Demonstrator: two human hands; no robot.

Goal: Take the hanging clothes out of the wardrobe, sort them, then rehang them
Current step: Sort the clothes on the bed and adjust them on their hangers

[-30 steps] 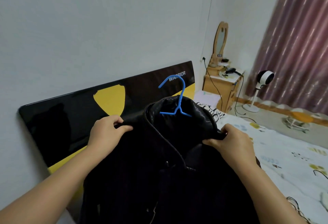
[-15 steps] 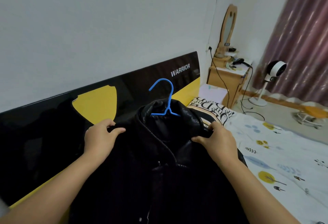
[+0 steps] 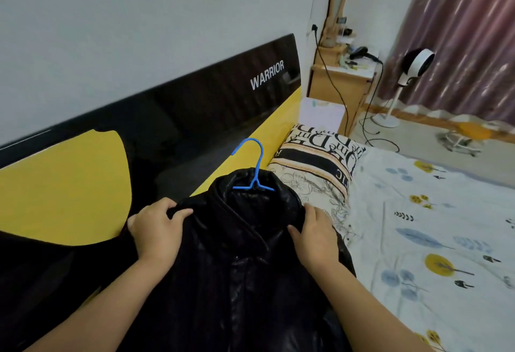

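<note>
1. Leaning along the wall at far left: a black and yellow headboard (image 3: 172, 117), showing the word WARRIOR.
2. Gripping the left shoulder of a black jacket (image 3: 239, 268): the left hand (image 3: 156, 229), fingers curled tight over the fabric edge.
3. Hanging between both hands, in front of the headboard and above the bed: the jacket, glossy, collar up.
4. Poking up out of the collar: a blue hanger (image 3: 252, 167), hook curving left.
5. Pressing on the right shoulder of the jacket: the right hand (image 3: 315, 234), thumb on top, fingers folding behind the fabric, holding it.
6. Lying just right of the jacket: a lettered pillow (image 3: 317, 162) on a patterned bedsheet (image 3: 432, 229).
7. Standing further back: a wooden nightstand (image 3: 340, 84), a white fan (image 3: 415, 64), then a striped curtain (image 3: 468, 31).
</note>
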